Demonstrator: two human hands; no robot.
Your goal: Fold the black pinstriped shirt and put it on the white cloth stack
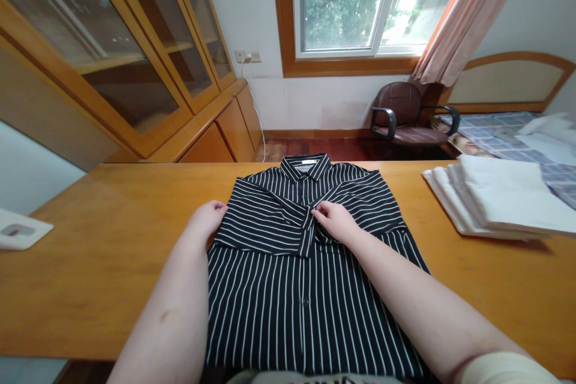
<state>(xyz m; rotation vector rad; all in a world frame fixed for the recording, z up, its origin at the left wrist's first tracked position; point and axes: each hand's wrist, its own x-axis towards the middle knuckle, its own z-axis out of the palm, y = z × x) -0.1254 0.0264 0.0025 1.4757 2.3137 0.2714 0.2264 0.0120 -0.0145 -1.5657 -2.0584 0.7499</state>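
Note:
A black shirt with thin white stripes (292,288) lies flat on the wooden table (103,264), collar pointing away from me and both short sleeves folded across the chest. My left hand (207,217) rests at the shirt's left edge, fingers curled onto the folded sleeve. My right hand (335,220) sits in the middle of the chest, fingertips pinching the end of the folded sleeve near the button line. The lower hem hangs off the near table edge.
A stack of folded white cloths (499,204) lies at the table's right. A white object (20,229) sits at the left edge. Behind are a glass-door wooden cabinet (135,54), a brown armchair (405,114), a window and a bed (517,129).

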